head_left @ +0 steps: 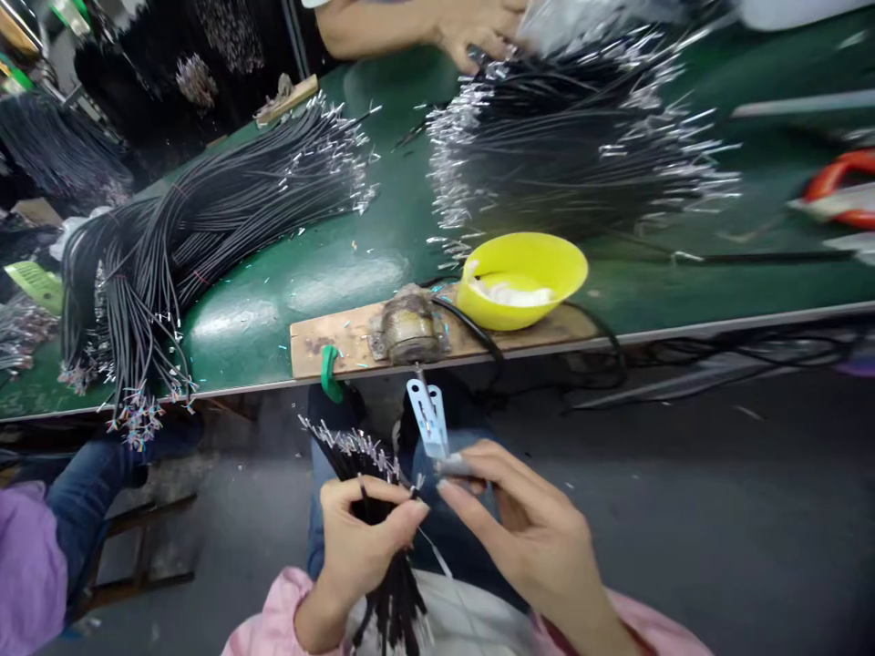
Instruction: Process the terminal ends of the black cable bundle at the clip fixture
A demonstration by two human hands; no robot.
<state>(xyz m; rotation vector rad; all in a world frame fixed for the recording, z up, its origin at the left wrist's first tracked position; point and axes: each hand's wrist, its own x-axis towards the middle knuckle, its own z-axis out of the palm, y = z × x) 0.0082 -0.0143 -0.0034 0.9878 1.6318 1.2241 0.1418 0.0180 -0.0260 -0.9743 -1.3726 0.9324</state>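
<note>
My left hand (369, 538) is closed, its thumb and forefinger pinching the end of a black cable whose thin stripped wires stick out. Below and behind it, a bunch of black cables (393, 597) rests against my lap, with silvery ends fanned out at the upper left. To the right, my right hand (530, 528) has thumb and fingers drawn close together around a small greyish piece (455, 466), blurred. Just above those fingertips, a light blue plastic clip (428, 419) sits on the shaft of a small motor (410, 328).
The motor is on a wooden board (328, 342) at the green table's (321, 273) edge, beside a yellow bowl (523, 278) with white material. A green clamp (330, 372) grips the board. Black cable bundles (225, 200) lie left and beyond. Another person's hand (478, 27) touches the far pile.
</note>
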